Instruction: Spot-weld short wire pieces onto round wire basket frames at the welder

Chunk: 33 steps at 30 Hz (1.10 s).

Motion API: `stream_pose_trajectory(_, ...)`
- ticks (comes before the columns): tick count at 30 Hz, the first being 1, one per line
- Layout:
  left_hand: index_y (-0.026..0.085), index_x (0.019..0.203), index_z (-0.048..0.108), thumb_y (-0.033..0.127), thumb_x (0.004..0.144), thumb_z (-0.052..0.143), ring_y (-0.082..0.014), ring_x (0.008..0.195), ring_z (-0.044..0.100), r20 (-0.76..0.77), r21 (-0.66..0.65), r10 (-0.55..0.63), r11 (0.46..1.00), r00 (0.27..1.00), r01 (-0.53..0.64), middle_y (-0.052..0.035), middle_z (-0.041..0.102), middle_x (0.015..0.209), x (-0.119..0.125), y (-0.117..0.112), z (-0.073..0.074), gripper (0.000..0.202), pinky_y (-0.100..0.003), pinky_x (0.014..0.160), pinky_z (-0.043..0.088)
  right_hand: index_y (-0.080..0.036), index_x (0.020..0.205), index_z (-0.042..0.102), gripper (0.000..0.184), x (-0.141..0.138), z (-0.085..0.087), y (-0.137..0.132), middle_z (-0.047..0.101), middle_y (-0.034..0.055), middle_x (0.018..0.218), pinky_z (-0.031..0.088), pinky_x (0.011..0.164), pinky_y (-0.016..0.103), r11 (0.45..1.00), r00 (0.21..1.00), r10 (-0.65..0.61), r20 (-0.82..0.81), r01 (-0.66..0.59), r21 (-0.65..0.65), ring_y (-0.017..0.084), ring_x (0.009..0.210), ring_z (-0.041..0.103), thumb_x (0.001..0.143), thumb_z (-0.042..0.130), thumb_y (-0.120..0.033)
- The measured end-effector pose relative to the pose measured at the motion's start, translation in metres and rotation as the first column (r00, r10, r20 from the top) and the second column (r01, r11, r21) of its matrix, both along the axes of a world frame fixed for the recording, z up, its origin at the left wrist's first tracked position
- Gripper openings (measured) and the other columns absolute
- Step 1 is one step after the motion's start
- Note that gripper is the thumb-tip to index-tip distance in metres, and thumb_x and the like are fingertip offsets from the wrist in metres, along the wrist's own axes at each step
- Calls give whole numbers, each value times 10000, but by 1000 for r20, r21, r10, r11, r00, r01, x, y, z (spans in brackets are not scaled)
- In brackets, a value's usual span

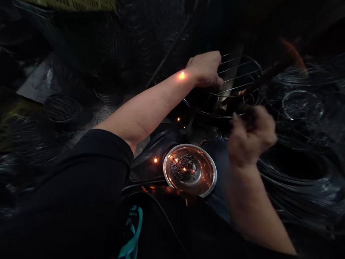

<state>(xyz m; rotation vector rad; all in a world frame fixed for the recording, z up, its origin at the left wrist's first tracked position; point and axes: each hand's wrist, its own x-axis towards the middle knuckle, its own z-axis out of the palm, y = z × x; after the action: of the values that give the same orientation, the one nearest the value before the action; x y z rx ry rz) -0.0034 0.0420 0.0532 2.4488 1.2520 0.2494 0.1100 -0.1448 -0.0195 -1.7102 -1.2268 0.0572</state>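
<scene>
My left hand (pixel 206 68) reaches forward with its fingers curled over the left rim of a round wire rack (pixel 237 73). My right hand (pixel 253 135), blurred by motion, is closed around a dark object just in front of the rack; its kind cannot be made out. Beyond that hand, a dark rod (pixel 265 79) slants up to the right over the rack, with a glowing spot at its lower end. Below my hands, a shiny metal bowl (pixel 208 181) sits on my lap, with short thin wire pieces (pixel 183 167) in it. Bright sparks are scattered around my left forearm and the bowl.
Coils of dark wire (pixel 293 176) lie to the right. A small wire ring (pixel 302 104) is behind them. More round wire racks (pixel 63 108) lie at the left, near a pale flat sheet (pixel 40 79). A yellow crate (pixel 81 4) stands at the top left. The surroundings are very dark.
</scene>
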Motion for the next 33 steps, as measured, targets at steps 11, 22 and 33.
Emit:
stream_pose_trajectory(11,212,1120,585,361,612,803,-281,1138,516,48,-80,7,997,999,-4,-59,595,1180,4,5,0,573,-394,963,410,-214,970,757,293,-101,-79,-60,680,97,1016,476,768,282,251,743,651,-152,-400,-882,219,905,659,817,519,-137)
stream_pose_trajectory(22,156,1122,593,476,674,709,-290,1058,577,-85,63,61,997,995,-55,-126,573,1185,-6,-20,5,563,-357,857,468,-230,914,749,203,-13,-9,-37,738,28,831,536,699,300,876,876,345,-336,-429,-221,190,718,674,811,590,-301)
stream_pose_trajectory(33,158,1091,600,496,714,663,-278,1040,582,-105,84,113,991,988,-104,-123,551,1155,3,-30,17,510,-329,846,469,-170,844,773,233,11,26,33,745,65,775,514,716,332,999,990,41,-131,-44,-23,216,705,673,760,607,-312)
